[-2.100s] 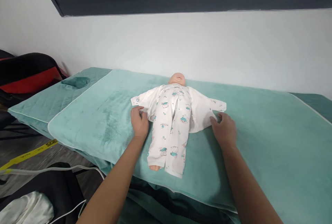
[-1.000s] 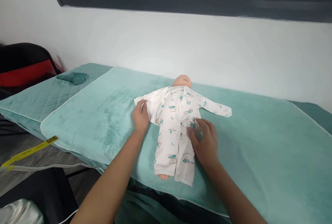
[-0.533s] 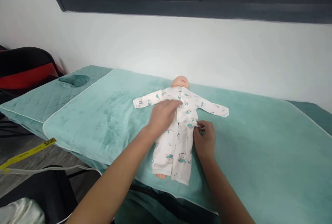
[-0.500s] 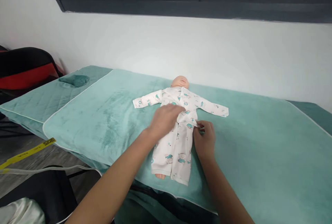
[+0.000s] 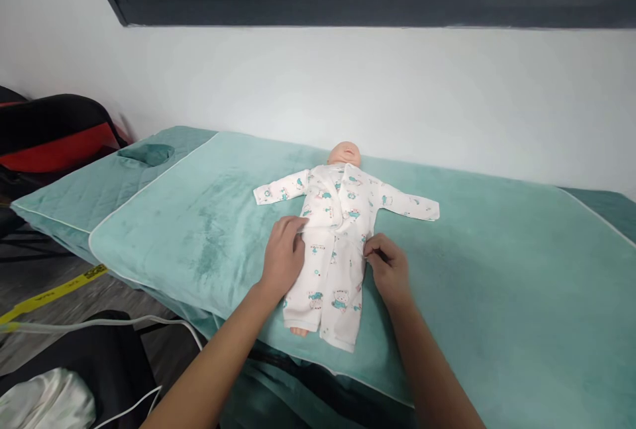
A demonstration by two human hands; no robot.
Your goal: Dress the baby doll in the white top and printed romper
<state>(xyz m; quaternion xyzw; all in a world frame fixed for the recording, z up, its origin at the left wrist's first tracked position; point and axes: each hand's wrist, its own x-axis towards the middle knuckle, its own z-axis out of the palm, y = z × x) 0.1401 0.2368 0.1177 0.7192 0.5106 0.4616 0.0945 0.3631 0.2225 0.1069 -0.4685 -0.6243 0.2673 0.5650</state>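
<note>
A baby doll [image 5: 344,152] lies on its back, dressed in a white printed baby shirt [image 5: 352,198] with both sleeves spread wide. Matching baby trousers [image 5: 340,296] cover its legs, and a few toes show below one cuff. At the left side of the waist, my left hand [image 5: 283,257] has its fingers closed on the lower edge of the shirt. Opposite it, thumb and forefinger of my right hand [image 5: 390,269] pinch the cloth at the right side of the waist, where shirt and trousers meet. The fingertips partly hide that cloth.
A teal plush cover [image 5: 477,270] spreads over the bed beneath the doll, against a white wall under a window. Left are a red and black chair [image 5: 59,138], a yellow tape [image 5: 54,293], a white cable [image 5: 99,324] and a pale cloth [image 5: 47,399] on a black seat.
My left hand has moved from the middle of the shirt to the left side of the waist, uncovering the shirt front. My right hand has shifted slightly down and left, still pinching.
</note>
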